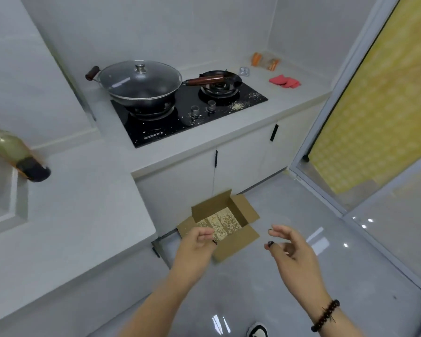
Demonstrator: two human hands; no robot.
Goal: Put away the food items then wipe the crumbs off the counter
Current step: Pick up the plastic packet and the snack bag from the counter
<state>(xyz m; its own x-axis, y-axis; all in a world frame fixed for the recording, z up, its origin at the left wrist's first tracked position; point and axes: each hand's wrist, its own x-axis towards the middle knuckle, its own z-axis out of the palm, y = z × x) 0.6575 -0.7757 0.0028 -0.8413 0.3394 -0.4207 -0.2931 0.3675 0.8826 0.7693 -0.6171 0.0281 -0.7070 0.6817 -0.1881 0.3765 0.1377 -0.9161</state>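
Note:
An open cardboard box [238, 239] sits on the floor by the cabinets, with pale crumbs covering its bottom. My left hand [195, 244] hovers over its near left flap, fingers loosely curled and holding nothing. My right hand [289, 246] hangs to the right of the box, fingers relaxed and empty. Crumbs [236, 106] are scattered on the black gas hob [156, 132] near its knobs and right edge. A red cloth [284, 81] lies on the counter [289, 103] to the right of the hob. A clear bag with orange pieces [265, 60] rests in the back corner.
A lidded wok [139, 81] and a small black pan [220, 79] stand on the burners. A bottle [15, 152] sits at the left counter edge near a sink. Cabinet doors [243, 156] are closed. A glass door [362, 117] is on the right. My shoe [258, 330] shows below.

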